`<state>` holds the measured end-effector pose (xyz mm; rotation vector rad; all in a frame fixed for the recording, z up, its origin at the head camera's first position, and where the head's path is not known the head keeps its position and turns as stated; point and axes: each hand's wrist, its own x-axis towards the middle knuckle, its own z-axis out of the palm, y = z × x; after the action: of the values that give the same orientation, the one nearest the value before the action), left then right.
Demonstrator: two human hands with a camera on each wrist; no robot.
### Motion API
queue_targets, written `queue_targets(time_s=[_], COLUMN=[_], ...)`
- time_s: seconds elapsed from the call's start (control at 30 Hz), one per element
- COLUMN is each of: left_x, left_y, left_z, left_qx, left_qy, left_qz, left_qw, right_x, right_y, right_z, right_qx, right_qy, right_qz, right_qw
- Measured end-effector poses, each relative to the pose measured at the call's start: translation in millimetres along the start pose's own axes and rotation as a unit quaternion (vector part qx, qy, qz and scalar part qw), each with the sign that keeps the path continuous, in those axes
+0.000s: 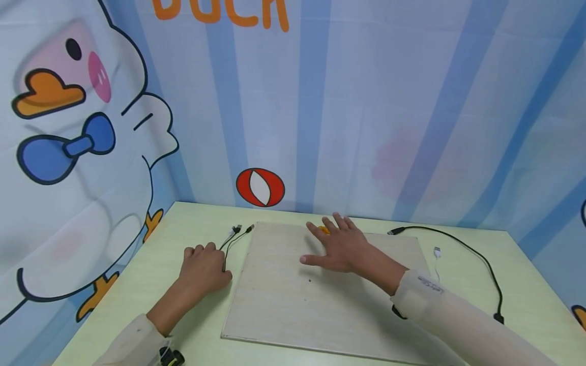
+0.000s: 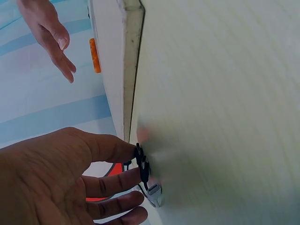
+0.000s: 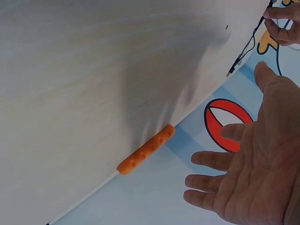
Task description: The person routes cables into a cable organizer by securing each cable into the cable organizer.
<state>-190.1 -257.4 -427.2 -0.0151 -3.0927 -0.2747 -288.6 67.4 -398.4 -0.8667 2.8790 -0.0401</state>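
Note:
My left hand (image 1: 205, 269) is at the left of the table and pinches thin black cables (image 1: 227, 247) between thumb and forefinger. Their plugs, some black and one whitish (image 2: 153, 191), point toward the back. My right hand (image 1: 344, 249) hovers over the flat pale board (image 1: 284, 300), fingers spread and holding nothing. Partly hidden behind its fingers, an orange bar-shaped piece (image 1: 324, 230) lies at the board's back edge. Dents along this orange piece (image 3: 146, 149) show in the right wrist view, where the right palm is apart from it.
A thicker black cable (image 1: 476, 251) curves along the right side of the table (image 1: 517, 269). Near it lies a white USB plug (image 1: 437, 251) on a thin white cord. A printed cloth backdrop (image 1: 357, 101) stands behind the table and at its sides.

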Motion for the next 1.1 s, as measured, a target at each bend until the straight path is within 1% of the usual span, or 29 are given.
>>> queue_targets(time_s=[0.2, 0.43, 0.6, 0.87, 1.1], left_x=[-1.7, -3.5, -4.8, -6.8, -9.0], left_y=[-1.5, -1.3, -0.9, -0.4, 1.9], left_z=[1.2, 1.8, 4.0, 8.0, 6.3], left_qx=[-0.005, -0.005, -0.008, -0.015, -0.007], left_qy=[0.006, 0.008, 0.008, 0.012, 0.013], left_qz=[0.0, -0.011, -0.02, -0.028, -0.03], left_qw=[1.0, 0.9999, 0.9997, 0.9994, 0.9994], right_x=[3.1, 6.5, 10.9, 18.0, 23.0], right_y=[-8.3, -18.6, -27.2, -38.3, -45.2], right_z=[2.8, 2.1, 1.5, 1.3, 2.2], right_qx=[-0.011, -0.012, -0.028, -0.04, -0.04], right_qy=[-0.003, -0.007, -0.011, -0.019, -0.021], right_qz=[-0.017, -0.029, -0.037, -0.044, -0.047], right_qw=[0.9998, 0.9995, 0.9989, 0.998, 0.9978])
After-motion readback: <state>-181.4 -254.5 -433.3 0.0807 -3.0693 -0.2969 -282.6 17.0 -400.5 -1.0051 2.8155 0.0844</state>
